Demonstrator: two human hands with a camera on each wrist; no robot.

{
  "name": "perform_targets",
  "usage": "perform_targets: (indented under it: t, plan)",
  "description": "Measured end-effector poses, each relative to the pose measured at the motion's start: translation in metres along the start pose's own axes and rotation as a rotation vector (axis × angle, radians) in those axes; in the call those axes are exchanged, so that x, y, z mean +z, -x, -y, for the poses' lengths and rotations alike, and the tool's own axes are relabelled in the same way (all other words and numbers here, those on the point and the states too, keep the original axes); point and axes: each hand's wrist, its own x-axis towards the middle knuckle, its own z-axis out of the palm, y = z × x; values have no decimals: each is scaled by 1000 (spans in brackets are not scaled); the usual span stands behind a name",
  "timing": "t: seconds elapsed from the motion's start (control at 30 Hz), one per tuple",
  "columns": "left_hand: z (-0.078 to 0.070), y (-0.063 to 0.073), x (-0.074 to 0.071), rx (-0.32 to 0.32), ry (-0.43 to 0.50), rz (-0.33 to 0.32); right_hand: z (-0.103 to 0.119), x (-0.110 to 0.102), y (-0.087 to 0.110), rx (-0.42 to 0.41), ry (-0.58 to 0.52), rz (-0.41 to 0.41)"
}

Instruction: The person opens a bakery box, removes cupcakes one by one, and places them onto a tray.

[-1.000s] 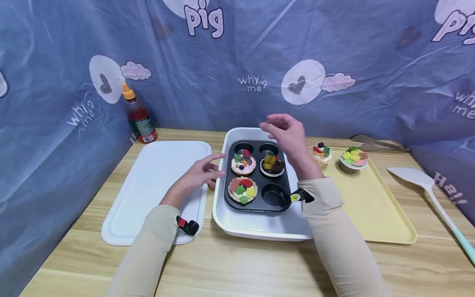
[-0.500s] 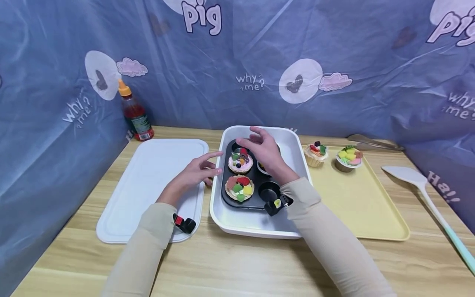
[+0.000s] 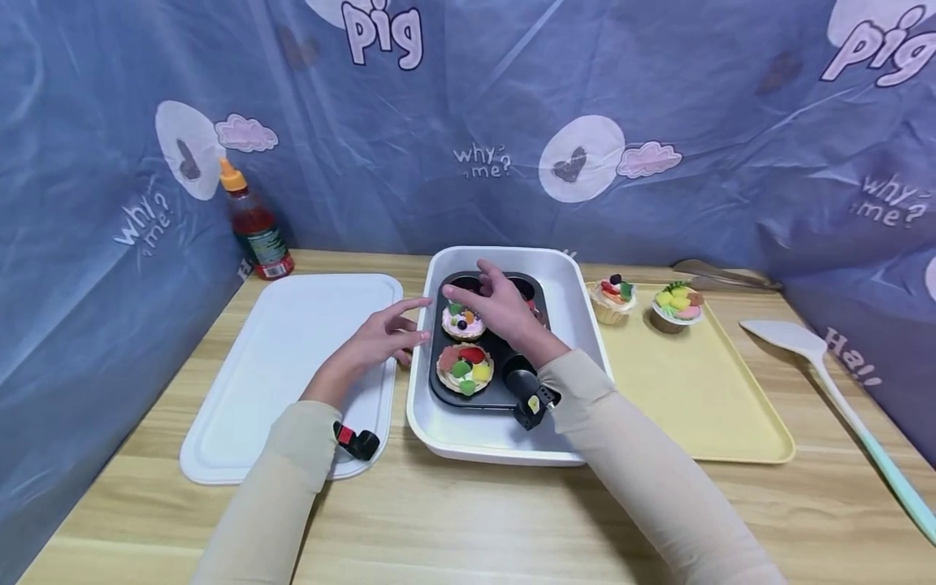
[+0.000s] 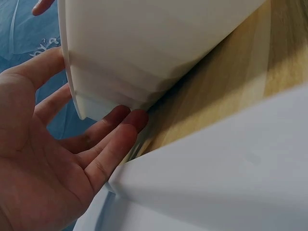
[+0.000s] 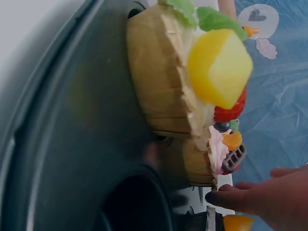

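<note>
A white bin [image 3: 497, 452] holds a dark muffin pan [image 3: 475, 401]. At the pan's front left sits a fruit tart [image 3: 465, 370], with a pink-cream tart [image 3: 463, 325] behind it. My right hand [image 3: 506, 313] hovers over the pan beside the pink-cream tart, fingers spread and holding nothing. In the right wrist view its fingertips reach close to that tart's edge. A third tart [image 3: 539, 312] is mostly hidden behind this hand. My left hand [image 3: 376, 337] touches the bin's left side with relaxed fingers, some of them low against its outer wall in the left wrist view.
A white tray [image 3: 285, 366] lies left of the bin, a sauce bottle [image 3: 259, 231] behind it. On the yellow tray [image 3: 702, 406] at right stand two cupcakes, one with berries [image 3: 613, 299] and one with yellow fruit [image 3: 676, 307]. A spatula [image 3: 826, 370] and tongs [image 3: 727, 275] lie beyond.
My right hand has moved left and down from the back right of the pan to beside the pink-cream tart. The left hand stays at the bin's side. The head view has shifted slightly.
</note>
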Motion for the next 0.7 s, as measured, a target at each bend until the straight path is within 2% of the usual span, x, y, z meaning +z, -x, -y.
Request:
perform_targets:
  t: [0.23,0.5,0.7]
  plan:
    - [1,-2,-2,-12,-13,9,-3,4,-2,2,32,35]
    - [1,-1,-2,0,-18,3,-6,6,-4,-22,168,55]
    - [0,0,-1,2,-20,4,-8,6,-5,-28,200,54]
